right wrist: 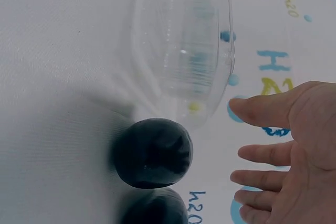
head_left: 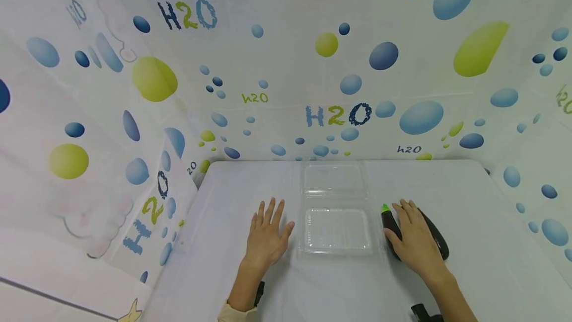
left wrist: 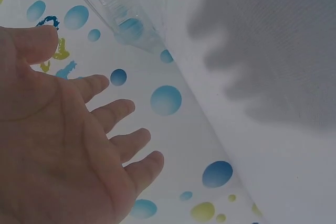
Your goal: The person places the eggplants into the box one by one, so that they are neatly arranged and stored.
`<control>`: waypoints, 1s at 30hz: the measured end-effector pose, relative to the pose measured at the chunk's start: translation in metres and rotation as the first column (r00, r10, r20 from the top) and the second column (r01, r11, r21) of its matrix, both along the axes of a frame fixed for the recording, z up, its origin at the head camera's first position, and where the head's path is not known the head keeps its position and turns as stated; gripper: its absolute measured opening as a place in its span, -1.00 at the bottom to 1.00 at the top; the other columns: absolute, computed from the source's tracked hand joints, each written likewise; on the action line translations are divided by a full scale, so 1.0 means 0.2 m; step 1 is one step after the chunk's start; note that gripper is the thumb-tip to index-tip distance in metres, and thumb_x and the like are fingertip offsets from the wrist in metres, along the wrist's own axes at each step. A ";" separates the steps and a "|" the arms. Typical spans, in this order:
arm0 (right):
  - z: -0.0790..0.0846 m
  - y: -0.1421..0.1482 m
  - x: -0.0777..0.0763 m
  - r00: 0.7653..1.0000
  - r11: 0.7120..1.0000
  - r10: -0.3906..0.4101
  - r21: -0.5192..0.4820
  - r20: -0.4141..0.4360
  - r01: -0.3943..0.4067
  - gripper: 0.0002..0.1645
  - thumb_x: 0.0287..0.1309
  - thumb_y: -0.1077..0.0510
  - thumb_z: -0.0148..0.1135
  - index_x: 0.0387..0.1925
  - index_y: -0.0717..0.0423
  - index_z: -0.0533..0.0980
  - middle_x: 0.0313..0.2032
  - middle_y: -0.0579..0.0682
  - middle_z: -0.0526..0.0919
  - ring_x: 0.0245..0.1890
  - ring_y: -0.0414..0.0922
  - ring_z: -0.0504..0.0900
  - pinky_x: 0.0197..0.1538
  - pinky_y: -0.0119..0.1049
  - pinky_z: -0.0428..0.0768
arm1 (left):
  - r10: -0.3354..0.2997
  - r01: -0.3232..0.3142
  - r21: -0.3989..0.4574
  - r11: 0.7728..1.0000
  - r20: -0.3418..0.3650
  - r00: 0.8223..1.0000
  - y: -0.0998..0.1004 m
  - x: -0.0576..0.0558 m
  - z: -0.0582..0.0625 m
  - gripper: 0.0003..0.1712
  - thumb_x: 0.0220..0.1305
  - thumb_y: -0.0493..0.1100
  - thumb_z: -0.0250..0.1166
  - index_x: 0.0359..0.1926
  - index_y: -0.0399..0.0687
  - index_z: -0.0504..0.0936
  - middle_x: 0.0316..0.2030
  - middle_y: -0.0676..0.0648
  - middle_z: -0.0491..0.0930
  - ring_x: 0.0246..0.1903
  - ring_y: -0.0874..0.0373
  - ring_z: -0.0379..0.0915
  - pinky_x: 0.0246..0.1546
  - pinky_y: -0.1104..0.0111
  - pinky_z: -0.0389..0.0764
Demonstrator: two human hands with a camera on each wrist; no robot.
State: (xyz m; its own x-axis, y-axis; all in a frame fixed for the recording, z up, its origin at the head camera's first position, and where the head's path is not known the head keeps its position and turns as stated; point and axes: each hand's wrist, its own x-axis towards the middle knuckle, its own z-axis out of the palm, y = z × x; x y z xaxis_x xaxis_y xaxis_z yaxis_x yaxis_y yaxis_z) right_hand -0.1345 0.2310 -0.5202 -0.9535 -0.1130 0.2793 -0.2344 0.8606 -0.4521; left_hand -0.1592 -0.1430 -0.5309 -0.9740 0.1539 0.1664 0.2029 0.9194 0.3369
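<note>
While left hand (head_left: 266, 241) and right hand (head_left: 414, 240) hover empty, fingers extended, I judge this pre-grasp; taking the black, green-tipped elongated object (head_left: 390, 221) needs lowering the right.

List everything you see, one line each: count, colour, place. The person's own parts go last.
clear plastic container: 1, transparent, lying open mid-table
green-tipped object: 1, black with bright green tip, right of the container
plain dark object: 1, black, beyond the right hand's outer side
table: 1, white, beneath these things
printed backdrop: at least 1 sheet, white with blue and green spots, behind and beside the table
wrist gear: 2 pieces, black, one near each wrist
sleeve: 1, cream, left forearm
left hand: 1, left of the container
right hand: 1, between the dark objects in the head view
</note>
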 end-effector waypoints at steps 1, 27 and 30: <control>0.00 0.00 0.00 1.000 1.000 -0.004 -0.004 0.000 0.004 -0.15 0.33 0.11 0.39 0.46 0.44 0.24 0.47 0.50 0.19 0.53 0.43 0.04 0.45 0.38 0.07 | -0.002 0.002 0.005 1.000 0.006 1.000 0.00 0.00 0.00 -0.21 0.61 0.32 -0.09 0.65 0.06 0.14 0.62 -0.18 0.05 0.61 -0.26 -0.20 0.50 -0.21 0.01; -0.02 -0.02 0.02 0.986 0.990 -0.137 -0.024 0.089 0.140 -0.27 0.04 0.10 0.62 0.17 0.41 0.57 0.25 0.44 0.50 0.22 0.44 0.38 0.20 0.41 0.39 | -0.056 0.047 0.137 0.989 0.066 0.996 0.09 0.04 0.00 -0.25 0.62 0.14 0.03 0.59 -0.20 0.19 0.56 -0.26 0.17 0.55 -0.42 -0.08 0.46 -0.23 0.09; -0.03 -0.01 0.02 0.987 0.988 -0.145 -0.033 0.067 0.148 -0.29 0.00 0.12 0.64 0.13 0.41 0.59 0.20 0.44 0.54 0.16 0.41 0.42 0.17 0.36 0.43 | -0.066 0.056 0.163 0.985 0.057 0.996 0.10 0.05 0.01 -0.29 0.63 0.09 0.03 0.56 -0.27 0.24 0.53 -0.32 0.21 0.52 -0.46 -0.03 0.45 -0.24 0.10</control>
